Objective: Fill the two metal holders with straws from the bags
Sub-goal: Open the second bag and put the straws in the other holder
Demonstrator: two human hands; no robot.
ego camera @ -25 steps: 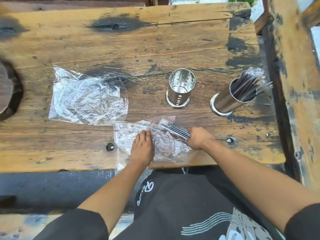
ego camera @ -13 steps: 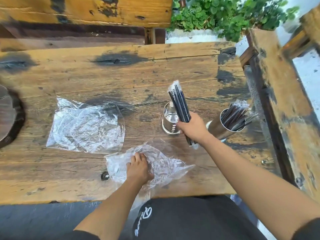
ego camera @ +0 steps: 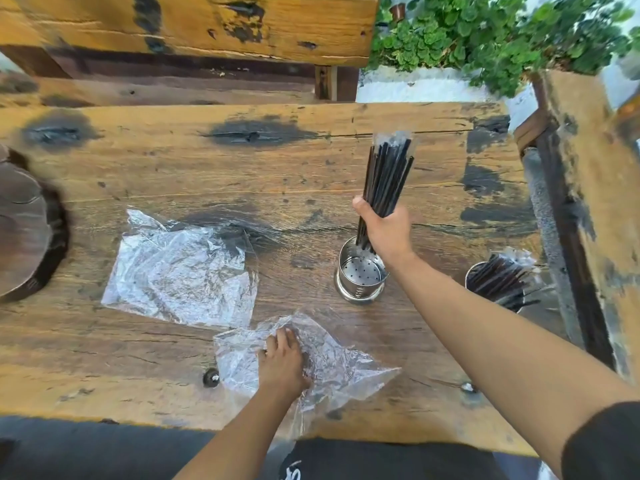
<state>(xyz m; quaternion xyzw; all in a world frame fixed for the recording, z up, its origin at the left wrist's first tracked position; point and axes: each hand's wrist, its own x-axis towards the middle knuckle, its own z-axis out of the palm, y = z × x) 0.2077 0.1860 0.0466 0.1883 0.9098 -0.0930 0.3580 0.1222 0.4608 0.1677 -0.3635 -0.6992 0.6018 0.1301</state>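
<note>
The right hand (ego camera: 384,230) is closed around a bundle of black straws (ego camera: 388,178), gripping it near its lower part. The bundle stands nearly upright, fanning slightly toward the top, where the clear individual wrappers show beyond the straw tips. Its lower ends reach down past the rim of the perforated metal holder (ego camera: 360,275), which stands upright on the wooden table (ego camera: 207,174) directly below the hand. The holder's holed bottom is visible and mostly bare; whether the straw ends touch it cannot be told.

The left hand (ego camera: 282,365) lies palm down, fingers spread, pressing on a crumpled clear plastic bag (ego camera: 346,372) near the table's front edge. That bag looks flat, with part of it hanging over the edge. A second clear bag (ego camera: 180,271) lies flat and wrinkled farther left, just beside the first and apart from both hands.

The second metal holder (ego camera: 485,282) sits to the right of the first, well apart from it near the table's right edge, and is packed with wrapped black straws (ego camera: 505,275) that lean outward to the right.

A dark round object (ego camera: 27,230) is cut off by the frame at the table's left side. A heavy wooden beam (ego camera: 207,22) runs behind the table, and green leafy plants (ego camera: 485,32) grow at the upper right.
</note>
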